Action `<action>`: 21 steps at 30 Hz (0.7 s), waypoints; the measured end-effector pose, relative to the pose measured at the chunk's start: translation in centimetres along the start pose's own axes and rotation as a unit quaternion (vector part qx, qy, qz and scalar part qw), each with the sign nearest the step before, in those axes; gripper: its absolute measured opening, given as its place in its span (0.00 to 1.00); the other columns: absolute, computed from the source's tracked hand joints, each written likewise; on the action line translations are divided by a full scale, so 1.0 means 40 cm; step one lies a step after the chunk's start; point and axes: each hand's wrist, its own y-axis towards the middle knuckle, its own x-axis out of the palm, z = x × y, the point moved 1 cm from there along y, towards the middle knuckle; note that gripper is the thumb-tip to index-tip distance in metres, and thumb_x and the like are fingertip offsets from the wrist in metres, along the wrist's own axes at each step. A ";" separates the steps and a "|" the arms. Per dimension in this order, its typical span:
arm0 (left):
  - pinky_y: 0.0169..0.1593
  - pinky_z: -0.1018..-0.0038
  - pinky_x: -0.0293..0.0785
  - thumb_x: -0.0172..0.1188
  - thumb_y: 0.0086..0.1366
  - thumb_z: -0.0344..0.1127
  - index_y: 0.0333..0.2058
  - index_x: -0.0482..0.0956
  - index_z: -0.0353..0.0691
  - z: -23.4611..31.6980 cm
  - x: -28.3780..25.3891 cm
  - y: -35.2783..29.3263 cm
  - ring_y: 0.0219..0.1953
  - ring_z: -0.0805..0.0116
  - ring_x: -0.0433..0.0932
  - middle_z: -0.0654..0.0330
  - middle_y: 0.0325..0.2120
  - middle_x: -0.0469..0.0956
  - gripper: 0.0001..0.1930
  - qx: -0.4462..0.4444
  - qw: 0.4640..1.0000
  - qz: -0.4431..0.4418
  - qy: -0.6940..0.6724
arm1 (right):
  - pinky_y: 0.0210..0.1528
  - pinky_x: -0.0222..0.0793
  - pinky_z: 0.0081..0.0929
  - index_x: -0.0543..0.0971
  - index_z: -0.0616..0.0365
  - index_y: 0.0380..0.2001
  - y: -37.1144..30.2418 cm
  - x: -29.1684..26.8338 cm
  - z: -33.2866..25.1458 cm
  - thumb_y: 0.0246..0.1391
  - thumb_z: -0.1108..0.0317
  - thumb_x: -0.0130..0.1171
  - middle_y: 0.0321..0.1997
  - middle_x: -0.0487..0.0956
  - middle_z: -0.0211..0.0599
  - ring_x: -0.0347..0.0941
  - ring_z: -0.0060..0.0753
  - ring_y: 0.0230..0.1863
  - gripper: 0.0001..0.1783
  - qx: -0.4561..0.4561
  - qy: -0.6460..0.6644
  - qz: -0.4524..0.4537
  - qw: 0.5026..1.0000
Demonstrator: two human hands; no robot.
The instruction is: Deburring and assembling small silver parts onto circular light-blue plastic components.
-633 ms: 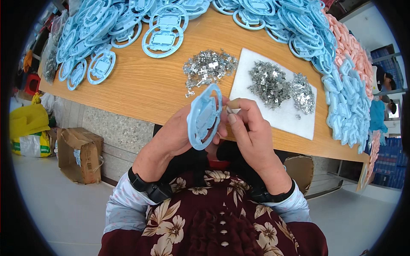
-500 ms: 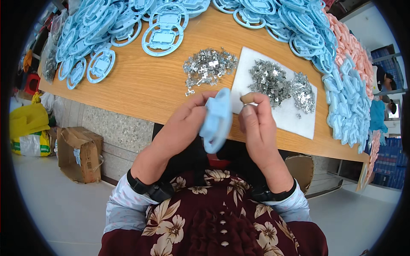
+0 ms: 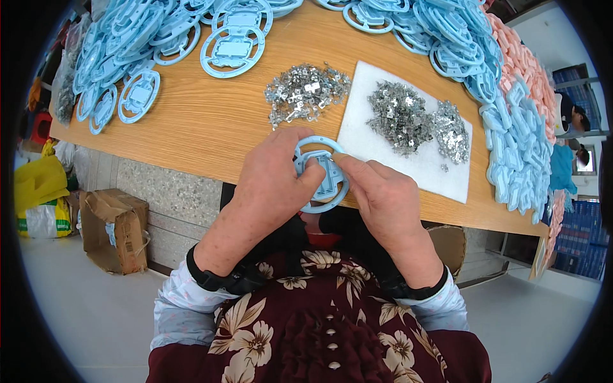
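A light-blue round plastic part (image 3: 329,181), a ring with a recessed plate across its middle, faces up above the table's near edge. My left hand (image 3: 271,171) is closed on its left side, the thumb lying over the plate. Fingertips of my right hand (image 3: 388,195) are pinched together at the part's upper right; a tiny thing may be between them, too small to make out. Just beyond my hands lies a loose heap of small metal clips (image 3: 300,96). A white foam sheet (image 3: 421,180) to the right carries two more heaps of small metal pieces (image 3: 400,120).
Piles of similar blue ring parts (image 3: 131,38) cover the far left and far right of the wooden table (image 3: 191,121). Along the right edge sit smaller blue pieces (image 3: 516,153) and pink pieces (image 3: 520,54). An open cardboard box (image 3: 115,230) stands on the floor at left.
The blue part has turned from edge-on to face up. My right hand has moved left from beside the foam sheet, and its fingertips now meet the part's rim.
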 end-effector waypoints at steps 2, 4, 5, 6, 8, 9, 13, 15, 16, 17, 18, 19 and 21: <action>0.41 0.64 0.77 0.60 0.59 0.31 0.46 0.79 0.33 0.000 -0.001 0.000 0.36 0.51 0.81 0.47 0.36 0.81 0.15 -0.009 1.000 -0.003 -0.005 | 0.28 0.72 0.37 0.83 0.49 0.47 0.004 0.000 -0.002 0.53 0.74 0.65 0.26 0.78 0.37 0.78 0.43 0.27 0.17 -0.013 -0.015 0.005 1.000; 0.41 0.64 0.77 0.60 0.59 0.31 0.46 0.79 0.33 -0.002 -0.002 0.000 0.36 0.51 0.81 0.47 0.36 0.81 0.15 -0.006 1.000 -0.005 -0.003 | 0.27 0.72 0.37 0.83 0.49 0.47 0.008 -0.001 -0.005 0.52 0.74 0.65 0.25 0.78 0.37 0.77 0.43 0.26 0.18 -0.023 -0.031 0.006 0.999; 0.41 0.64 0.77 0.61 0.59 0.31 0.45 0.79 0.33 -0.004 -0.003 0.000 0.36 0.51 0.81 0.47 0.36 0.81 0.15 -0.005 1.000 -0.006 -0.003 | 0.27 0.72 0.36 0.82 0.49 0.47 0.009 -0.004 -0.007 0.51 0.74 0.65 0.25 0.77 0.36 0.77 0.42 0.26 0.18 -0.027 -0.040 0.004 0.999; 0.41 0.64 0.77 0.61 0.59 0.31 0.46 0.79 0.33 -0.004 -0.004 0.000 0.36 0.51 0.81 0.47 0.36 0.81 0.16 -0.002 1.000 -0.007 -0.005 | 0.26 0.71 0.36 0.82 0.48 0.47 0.010 -0.006 -0.011 0.51 0.74 0.65 0.25 0.77 0.36 0.77 0.42 0.26 0.18 -0.030 -0.048 0.002 0.998; 0.41 0.64 0.77 0.61 0.59 0.31 0.46 0.79 0.33 -0.005 -0.006 -0.001 0.36 0.51 0.81 0.47 0.36 0.81 0.16 0.003 1.000 -0.009 -0.010 | 0.26 0.71 0.37 0.82 0.49 0.45 0.014 -0.009 -0.024 0.50 0.74 0.64 0.24 0.76 0.36 0.76 0.42 0.25 0.17 -0.035 -0.067 0.011 0.997; 0.42 0.61 0.76 0.61 0.59 0.32 0.46 0.78 0.32 -0.003 -0.007 -0.001 0.37 0.48 0.80 0.45 0.36 0.80 0.17 0.003 1.000 -0.015 -0.011 | 0.25 0.71 0.37 0.82 0.49 0.44 0.016 -0.010 -0.033 0.49 0.74 0.64 0.23 0.75 0.35 0.76 0.41 0.25 0.17 -0.037 -0.076 0.016 0.996; 0.44 0.54 0.76 0.59 0.59 0.35 0.47 0.77 0.30 -0.006 -0.005 0.000 0.40 0.41 0.79 0.42 0.37 0.80 0.18 0.016 1.000 -0.025 0.001 | 0.25 0.70 0.39 0.81 0.50 0.40 0.024 -0.022 -0.072 0.47 0.73 0.63 0.22 0.72 0.36 0.75 0.42 0.25 0.14 -0.030 -0.138 -0.020 0.990; 0.45 0.53 0.75 0.59 0.60 0.35 0.47 0.77 0.30 -0.007 -0.004 -0.002 0.40 0.41 0.79 0.41 0.36 0.80 0.19 0.017 0.999 -0.029 0.003 | 0.26 0.70 0.41 0.80 0.50 0.39 0.037 -0.031 -0.083 0.46 0.72 0.62 0.22 0.71 0.36 0.75 0.43 0.25 0.13 -0.035 -0.163 -0.044 0.985; 0.45 0.53 0.75 0.59 0.60 0.35 0.47 0.77 0.30 -0.004 -0.004 -0.002 0.40 0.40 0.79 0.41 0.36 0.80 0.19 0.009 0.999 -0.033 -0.001 | 0.27 0.70 0.41 0.80 0.50 0.40 0.037 -0.030 -0.081 0.47 0.71 0.62 0.22 0.72 0.37 0.76 0.44 0.26 0.14 -0.035 -0.157 -0.058 0.985; 0.45 0.53 0.75 0.59 0.60 0.35 0.47 0.76 0.30 0.000 -0.008 0.003 0.40 0.40 0.78 0.41 0.36 0.79 0.19 0.004 1.000 -0.030 -0.008 | 0.27 0.70 0.42 0.80 0.50 0.41 0.046 -0.035 -0.078 0.48 0.71 0.62 0.23 0.73 0.37 0.76 0.45 0.27 0.14 -0.041 -0.156 -0.069 0.985; 0.45 0.53 0.75 0.58 0.60 0.35 0.47 0.76 0.30 -0.003 -0.005 0.005 0.40 0.39 0.78 0.40 0.37 0.79 0.19 0.006 0.999 -0.032 -0.001 | 0.28 0.71 0.42 0.79 0.51 0.42 0.051 -0.041 -0.075 0.49 0.70 0.61 0.24 0.74 0.37 0.77 0.46 0.28 0.15 -0.046 -0.154 -0.082 0.984; 0.45 0.54 0.75 0.58 0.60 0.35 0.47 0.76 0.30 -0.013 0.002 0.004 0.40 0.39 0.78 0.40 0.37 0.79 0.19 0.007 0.999 -0.034 0.007 | 0.29 0.72 0.42 0.79 0.52 0.44 0.051 -0.048 -0.068 0.48 0.70 0.63 0.25 0.75 0.38 0.78 0.46 0.29 0.17 -0.047 -0.134 -0.086 0.986; 0.45 0.55 0.75 0.57 0.61 0.35 0.48 0.76 0.29 -0.010 -0.007 0.006 0.41 0.41 0.79 0.40 0.37 0.79 0.19 0.001 0.999 -0.034 -0.015 | 0.32 0.75 0.40 0.78 0.53 0.46 0.047 -0.060 -0.041 0.45 0.71 0.67 0.27 0.78 0.40 0.79 0.45 0.30 0.21 -0.051 -0.097 -0.091 0.990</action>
